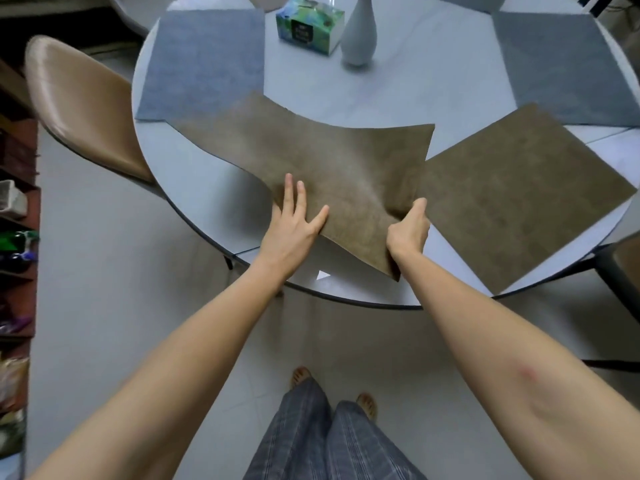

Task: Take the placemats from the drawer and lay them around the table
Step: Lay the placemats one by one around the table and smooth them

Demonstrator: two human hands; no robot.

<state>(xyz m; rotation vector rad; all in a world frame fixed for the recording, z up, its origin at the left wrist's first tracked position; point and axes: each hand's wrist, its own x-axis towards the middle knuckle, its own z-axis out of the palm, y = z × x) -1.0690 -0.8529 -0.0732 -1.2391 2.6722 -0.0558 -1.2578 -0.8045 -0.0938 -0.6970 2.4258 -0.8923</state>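
Observation:
A brown placemat point(318, 157) lies bent and partly lifted over the near side of the round white table point(391, 98). My left hand point(294, 220) presses flat on its near left part with straight fingers. My right hand point(408, 230) grips its near right edge, thumb on top, holding that edge raised. A second brown placemat point(519, 192) lies flat to the right. One grey placemat point(204, 64) lies at the far left and another grey placemat point(568, 67) at the far right.
A tissue box point(310, 24) and a pale vase point(358, 32) stand near the table's middle. A tan chair point(83, 105) is pushed against the table's left side. Shelves with clutter point(17, 237) line the left wall. A dark chair frame point(616, 271) shows at the right.

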